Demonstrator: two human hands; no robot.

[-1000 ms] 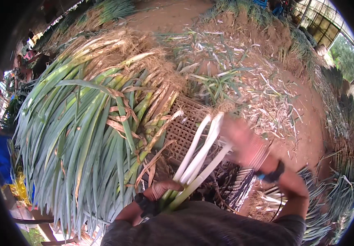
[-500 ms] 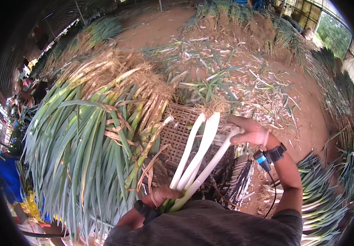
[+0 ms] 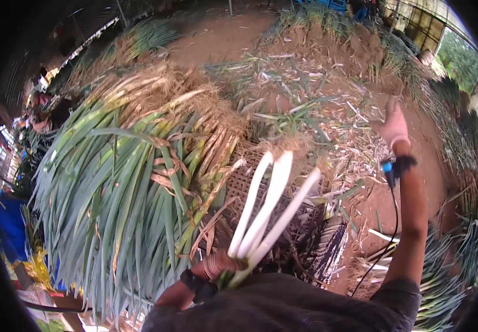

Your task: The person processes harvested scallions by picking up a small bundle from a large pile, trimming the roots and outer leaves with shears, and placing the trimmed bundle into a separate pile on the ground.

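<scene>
In the head view my left hand (image 3: 217, 266) grips several peeled leeks (image 3: 275, 196) low down near my body, their white shafts and fibrous roots pointing forward over a plastic mesh crate (image 3: 242, 180). My right hand (image 3: 392, 123), slightly blurred and wearing a light band over the palm, is stretched out to the right, fingers apart, above ground strewn with peelings (image 3: 360, 133). A large pile of untrimmed leeks (image 3: 112, 193), brown roots at its top and long green leaves downward, lies just left of the held ones.
Leek bundles (image 3: 468, 243) line the right side, with more (image 3: 313, 22) along the far edge. A blue tarp (image 3: 6, 227) and yellow plastic (image 3: 37, 263) lie at the left. A black cable (image 3: 394, 210) runs from the device on my right wrist.
My right hand has left the rightmost held leek and swung up and outward to the right, its fingers spreading. My left hand keeps gripping the leeks in about the same place.
</scene>
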